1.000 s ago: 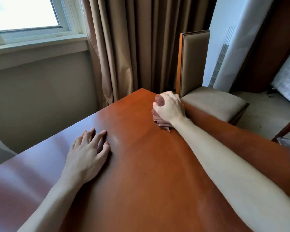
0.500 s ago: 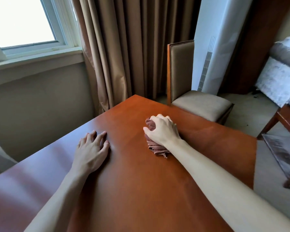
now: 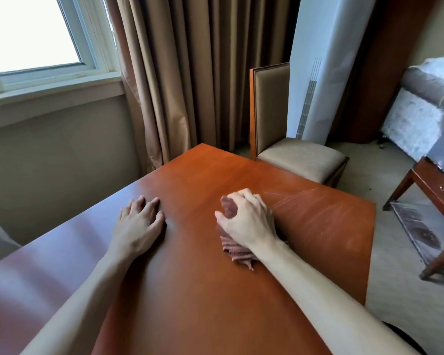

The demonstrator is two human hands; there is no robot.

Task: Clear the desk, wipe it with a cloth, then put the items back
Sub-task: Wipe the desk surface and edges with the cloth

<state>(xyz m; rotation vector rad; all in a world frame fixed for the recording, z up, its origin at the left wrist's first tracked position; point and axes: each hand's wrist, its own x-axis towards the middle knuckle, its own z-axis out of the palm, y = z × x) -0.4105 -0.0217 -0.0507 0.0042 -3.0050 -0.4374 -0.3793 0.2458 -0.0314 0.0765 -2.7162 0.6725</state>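
Observation:
The reddish-brown wooden desk (image 3: 190, 290) fills the lower middle of the view, with nothing on it but my hands and a cloth. My right hand (image 3: 246, 221) grips a bunched reddish-brown cloth (image 3: 235, 249) and presses it onto the desk near the middle. Part of the cloth sticks out above my thumb and part trails behind my wrist. My left hand (image 3: 139, 224) rests flat on the desk, fingers spread, a hand's width left of the cloth. Faint streaks (image 3: 305, 201) show on the wood right of my right hand.
An upholstered wooden chair (image 3: 287, 139) stands beyond the desk's far right edge. Brown curtains (image 3: 190, 73) hang behind the far corner and a window (image 3: 36, 34) is at the upper left. A small wooden side table (image 3: 436, 190) stands on the carpet at the right.
My right hand has dragged the cloth back from the desk's far edge toward me. My left hand has stayed flat in place.

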